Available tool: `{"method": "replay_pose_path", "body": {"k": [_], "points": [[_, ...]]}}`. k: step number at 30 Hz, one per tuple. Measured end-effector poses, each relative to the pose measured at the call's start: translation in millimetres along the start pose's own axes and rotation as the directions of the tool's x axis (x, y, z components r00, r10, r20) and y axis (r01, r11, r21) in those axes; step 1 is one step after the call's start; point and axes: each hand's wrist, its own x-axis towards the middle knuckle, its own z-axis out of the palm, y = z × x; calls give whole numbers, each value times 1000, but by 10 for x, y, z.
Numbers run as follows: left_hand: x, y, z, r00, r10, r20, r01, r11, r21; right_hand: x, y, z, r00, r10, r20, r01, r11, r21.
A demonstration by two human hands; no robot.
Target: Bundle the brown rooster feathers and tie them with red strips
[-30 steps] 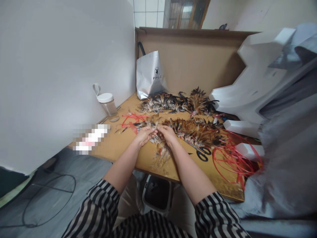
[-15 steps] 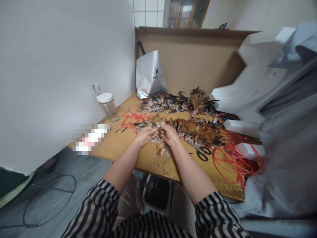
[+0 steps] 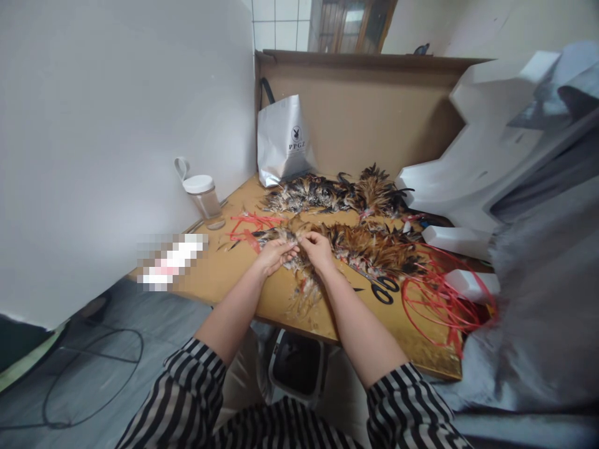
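Note:
My left hand [image 3: 277,254] is closed, thumb against fingers, on brown feathers [image 3: 292,232] near the middle of the table. Beside it my right hand [image 3: 318,251] pinches at the same feathers, its fingertips close to the left ones. Exactly how many feathers each hand grips is too small to tell. Pale loose feathers [image 3: 304,298] lie just below my hands. A row of brown feather bunches [image 3: 374,246] stretches to the right, and a darker row of feathers [image 3: 318,192] lies behind. Black-handled scissors [image 3: 384,290] rest right of my right forearm, blades partly under feathers.
Red plastic strips [image 3: 435,299] tangle at the table's right, with more red strips [image 3: 255,221] at left. A lidded jar [image 3: 202,198], a silver bag [image 3: 283,143] and white foam pieces [image 3: 458,240] stand around. A dark bin [image 3: 298,365] sits below the table edge [image 3: 281,324].
My right hand has shifted slightly up and left, its fingertips now nearer the top of the feathers. The left hand has stayed nearly still.

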Motion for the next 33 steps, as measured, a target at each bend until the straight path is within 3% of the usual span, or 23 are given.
{"method": "replay_pose_path", "body": {"k": [5,12,16,20,28,33], "points": [[-13,4,13,1000,-4,23,3,998,55,2,23,3,1000,11,8,-11,1000,-9],[1,-28,34,994,112,9,-112,976,185,-16,-50,-15,994,71,80,-74,997,39],[-2,-33,63,988,153,27,-155,946,285,-3,-48,-43,997,59,53,-56,997,-48],[-36,-1,83,986,151,71,-166,930,328,15,-28,-59,998,42,37,-38,994,-102],[-66,32,60,983,117,143,-164,912,377,13,-42,-66,983,150,101,-152,988,11],[-12,-20,4,978,173,120,-208,890,407,-9,-78,-26,995,55,83,-38,980,-194]]}}
